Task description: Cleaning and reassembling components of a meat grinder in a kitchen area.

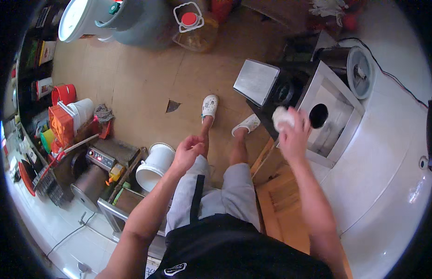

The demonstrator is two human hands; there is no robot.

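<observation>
My right hand grips a soft-looking white lump, blurred, its exact kind unclear. It is just left of a metal hopper tray with a round dark hole in it. Under and beside the tray sits a dark machine body, and a flat silver plate rests at its far left. My left hand hovers over my thigh with its fingers curled in, and nothing shows in them.
A white bucket stands on the floor at my left. Far ahead are a gas cylinder and an oil jug. A metal drum sits beyond the tray. Buckets and a red crate line the left.
</observation>
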